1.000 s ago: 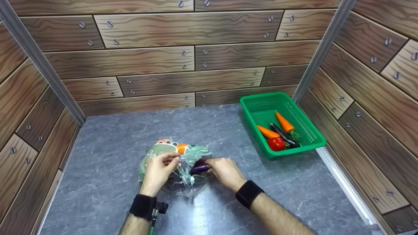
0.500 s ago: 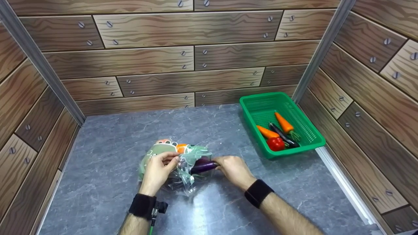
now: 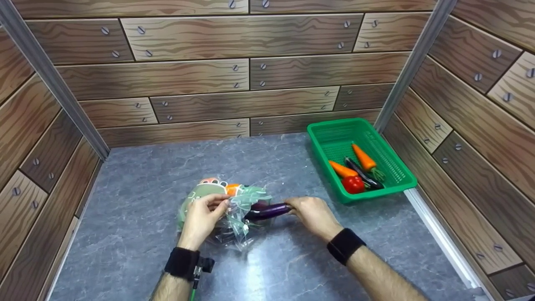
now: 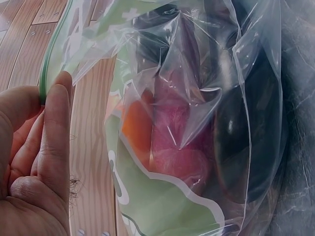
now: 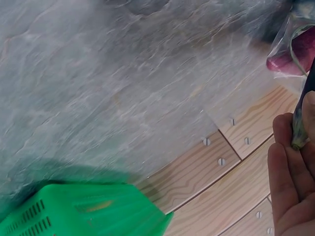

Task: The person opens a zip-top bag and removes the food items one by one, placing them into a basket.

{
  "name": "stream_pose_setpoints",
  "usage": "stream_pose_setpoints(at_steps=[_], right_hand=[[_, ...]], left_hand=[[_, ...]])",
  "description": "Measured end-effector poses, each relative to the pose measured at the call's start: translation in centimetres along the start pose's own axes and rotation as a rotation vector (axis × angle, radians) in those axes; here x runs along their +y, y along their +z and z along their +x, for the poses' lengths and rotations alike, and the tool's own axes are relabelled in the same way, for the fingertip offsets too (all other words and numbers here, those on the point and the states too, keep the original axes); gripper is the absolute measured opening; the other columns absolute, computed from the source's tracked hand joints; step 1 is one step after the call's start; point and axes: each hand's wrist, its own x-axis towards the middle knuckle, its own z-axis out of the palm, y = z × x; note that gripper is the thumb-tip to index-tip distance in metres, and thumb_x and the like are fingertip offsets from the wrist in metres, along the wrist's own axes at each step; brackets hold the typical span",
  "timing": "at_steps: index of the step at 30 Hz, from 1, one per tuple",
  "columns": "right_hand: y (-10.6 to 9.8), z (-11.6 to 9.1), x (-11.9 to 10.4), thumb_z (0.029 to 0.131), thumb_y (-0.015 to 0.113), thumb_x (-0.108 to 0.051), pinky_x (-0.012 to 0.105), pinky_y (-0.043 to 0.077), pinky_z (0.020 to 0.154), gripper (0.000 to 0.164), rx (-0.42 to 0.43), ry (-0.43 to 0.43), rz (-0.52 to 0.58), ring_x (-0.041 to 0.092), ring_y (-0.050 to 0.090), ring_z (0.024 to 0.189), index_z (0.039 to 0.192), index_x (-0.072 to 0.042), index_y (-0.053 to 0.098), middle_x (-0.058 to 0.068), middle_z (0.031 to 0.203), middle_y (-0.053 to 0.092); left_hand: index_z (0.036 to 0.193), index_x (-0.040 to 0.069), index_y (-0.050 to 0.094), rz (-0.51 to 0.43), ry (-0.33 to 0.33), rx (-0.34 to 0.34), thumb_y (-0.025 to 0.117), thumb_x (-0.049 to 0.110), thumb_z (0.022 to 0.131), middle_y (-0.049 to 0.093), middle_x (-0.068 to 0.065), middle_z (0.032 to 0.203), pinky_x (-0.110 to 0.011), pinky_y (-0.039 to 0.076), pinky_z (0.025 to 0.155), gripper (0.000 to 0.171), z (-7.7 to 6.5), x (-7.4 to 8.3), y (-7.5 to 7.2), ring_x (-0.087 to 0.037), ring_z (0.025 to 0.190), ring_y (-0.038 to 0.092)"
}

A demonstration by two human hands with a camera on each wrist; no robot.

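On the grey table (image 3: 138,184) in the head view, a see-through bag (image 3: 207,191) with green shapes on it lies near the middle. The left hand (image 3: 205,217) pinches the edge of the bag. The right hand (image 3: 314,215) holds a purple eggplant (image 3: 271,211) by its stem end, and the other end seems to be just inside the bag. So the eggplant is between the bag and the hand, partly in and partly out. Over to the right, well apart from the bag, is a green basket (image 3: 376,194). In it are a carrot (image 3: 364,156), another carrot (image 3: 342,169), a dark eggplant (image 3: 358,168) and a round red vegetable (image 3: 353,184).

In the left wrist view, the thumb and fingers pinch a green strip (image 4: 50,59) at the top of the bag. Inside the bag are a pink thing (image 4: 179,142) and a big dark thing (image 4: 251,123). Something orange (image 4: 137,129) shows there too. The shiny folds make it hard to count them all.

In the right wrist view, the right hand is curled around the stem end of the purple eggplant. A corner of the basket shows low down, and nothing is touching it there.

It looks like the job is only part done: four vegetables sit in the basket, this eggplant is halfway, and some more are in the bag.
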Motion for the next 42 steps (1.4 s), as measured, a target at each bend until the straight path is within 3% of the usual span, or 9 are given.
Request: stream_pose_setpoints(at_steps=[9,21,42], right_hand=[[-1.1,-0.8,1.4,0.097,0.091,-0.022,0.049,0.073,0.082,0.025,0.029,-0.030,-0.024,0.030,0.088,0.095,0.121,-0.014,0.088,0.007,0.113,0.092],[-2.8,-1.5,2.8,0.096,0.094,-0.018,0.045,0.074,0.083,0.027,0.037,-0.010,-0.077,0.027,0.089,0.097,0.122,-0.015,0.088,0.005,0.113,0.093],[-7.0,-1.4,6.4,0.098,0.093,-0.018,0.050,0.074,0.087,0.033,0.113,0.040,-0.054,0.031,0.090,0.102,0.129,-0.013,0.087,0.009,0.121,0.092]], left_hand=[[0.126,0.007,0.088,0.008,0.001,0.004,0.082,0.012,0.110,0.090,-0.009,0.114,-0.019,0.067,0.083,0.018,-0.1,0.0,-0.1,-0.019,0.100,0.086],[0.125,0.006,0.088,0.014,0.007,0.004,0.083,0.011,0.109,0.091,-0.010,0.112,-0.019,0.067,0.082,0.018,-0.1,0.0,-0.2,-0.020,0.099,0.087],[0.125,0.007,0.088,0.019,-0.001,-0.001,0.083,0.012,0.109,0.091,-0.009,0.114,-0.019,0.067,0.083,0.018,-0.1,0.2,-0.1,-0.020,0.100,0.086]])
